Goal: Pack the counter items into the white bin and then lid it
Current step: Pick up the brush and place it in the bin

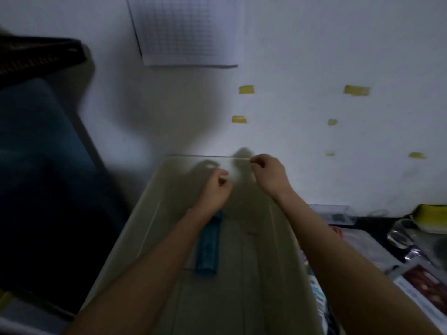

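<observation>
The white bin stands open below me, running from the bottom edge up to the wall. A blue packet lies lengthwise on its floor, left of centre. Both my forearms reach over the bin. My right hand is at the far rim and pinches a thin pale stick that lies along that rim. My left hand hovers over the far end of the bin, fingers curled and thumb against the forefinger. I see nothing in it, though the picture is dim and blurred. No lid is in view.
Counter items lie to the right of the bin: a clear glass, a yellow-topped box, a clear plastic case and printed packets. A dark blue seat is at the left. Grid paper and several tape bits hang on the wall.
</observation>
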`<control>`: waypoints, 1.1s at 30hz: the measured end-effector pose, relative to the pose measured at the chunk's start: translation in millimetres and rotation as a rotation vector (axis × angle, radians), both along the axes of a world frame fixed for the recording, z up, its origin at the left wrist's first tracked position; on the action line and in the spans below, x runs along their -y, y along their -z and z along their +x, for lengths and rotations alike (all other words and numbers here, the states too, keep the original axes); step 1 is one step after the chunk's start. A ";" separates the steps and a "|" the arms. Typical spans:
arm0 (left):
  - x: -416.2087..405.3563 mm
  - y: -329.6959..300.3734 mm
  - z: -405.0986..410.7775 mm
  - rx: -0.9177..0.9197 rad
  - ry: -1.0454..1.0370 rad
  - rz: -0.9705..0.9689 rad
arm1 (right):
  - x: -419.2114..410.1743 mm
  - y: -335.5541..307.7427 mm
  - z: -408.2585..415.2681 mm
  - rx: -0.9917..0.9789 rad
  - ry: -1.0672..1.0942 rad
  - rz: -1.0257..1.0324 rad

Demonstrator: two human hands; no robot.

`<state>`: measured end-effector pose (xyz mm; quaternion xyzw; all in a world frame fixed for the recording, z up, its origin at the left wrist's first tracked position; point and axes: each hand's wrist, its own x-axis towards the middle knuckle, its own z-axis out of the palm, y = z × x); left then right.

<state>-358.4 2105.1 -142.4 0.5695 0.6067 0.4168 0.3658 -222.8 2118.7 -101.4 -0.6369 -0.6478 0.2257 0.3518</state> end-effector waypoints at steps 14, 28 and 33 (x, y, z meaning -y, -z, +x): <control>14.4 -12.9 223.8 -0.010 0.222 -0.021 | 41.0 37.3 233.3 -0.075 0.322 -0.143; -23.3 84.9 307.4 -0.150 0.174 -0.350 | 21.2 148.8 359.8 -0.097 0.252 -0.535; -62.7 110.5 301.1 -0.232 0.075 -0.416 | -16.6 175.3 372.3 -0.137 0.234 -0.586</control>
